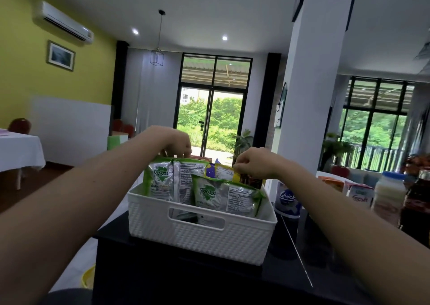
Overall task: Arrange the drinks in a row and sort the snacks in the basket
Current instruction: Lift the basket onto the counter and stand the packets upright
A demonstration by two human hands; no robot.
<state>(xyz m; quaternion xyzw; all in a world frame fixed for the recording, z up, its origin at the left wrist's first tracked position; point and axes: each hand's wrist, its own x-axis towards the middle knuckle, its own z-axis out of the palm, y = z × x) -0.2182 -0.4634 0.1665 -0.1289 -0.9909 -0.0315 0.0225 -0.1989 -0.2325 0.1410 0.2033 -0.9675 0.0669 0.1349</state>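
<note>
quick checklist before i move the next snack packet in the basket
1. left hand grips the back green packets by their tops: ok
2. right hand has a firm pinch on the yellow packet: cannot tell, fingers hide the contact
3. front green packet standing in the basket: ok, leaning slightly
4. basket fully on the black counter: ok
5. drinks on the right set in a row: cannot tell, blurred and partly cut off
</note>
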